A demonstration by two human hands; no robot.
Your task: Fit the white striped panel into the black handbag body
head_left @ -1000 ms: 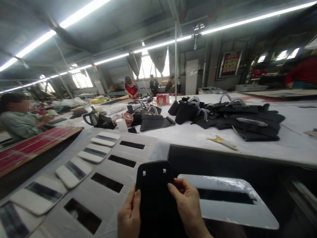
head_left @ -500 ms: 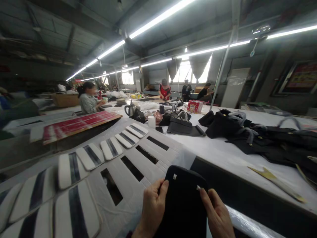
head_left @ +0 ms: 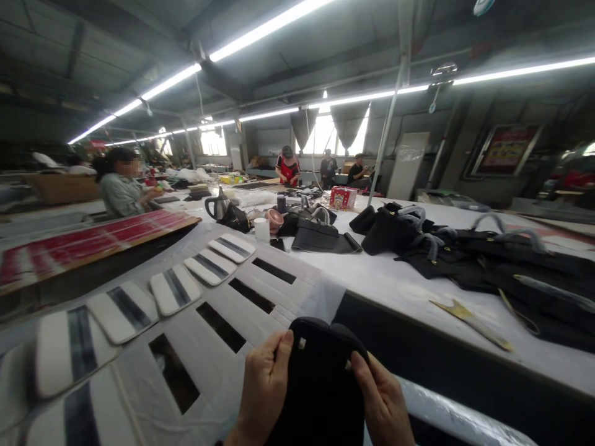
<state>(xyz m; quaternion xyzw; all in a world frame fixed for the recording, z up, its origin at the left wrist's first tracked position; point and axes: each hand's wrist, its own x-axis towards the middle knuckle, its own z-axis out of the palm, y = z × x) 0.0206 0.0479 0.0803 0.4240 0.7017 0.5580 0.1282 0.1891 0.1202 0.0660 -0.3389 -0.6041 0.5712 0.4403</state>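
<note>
Both of my hands hold a black leather panel (head_left: 320, 384) with a rounded top and two small white tabs near its upper corners. My left hand (head_left: 263, 390) grips its left edge, thumb on the face beside one tab. My right hand (head_left: 381, 399) grips the right edge, fingers curled by the other tab. The panel is upright over a white template sheet with long dark slots (head_left: 223, 328).
Rounded white pads with dark stripes (head_left: 174, 288) lie in a row at left. Black handbags (head_left: 465, 254) are piled on the white table at right, beside a tan cut piece (head_left: 469, 322). A kettle (head_left: 218, 207), cups and a red box (head_left: 341, 198) stand farther back. Other people work at distant tables.
My head has turned left and then partly back, so the scene shifted. My hands keep hold of the black panel, whose top has tilted slightly.
</note>
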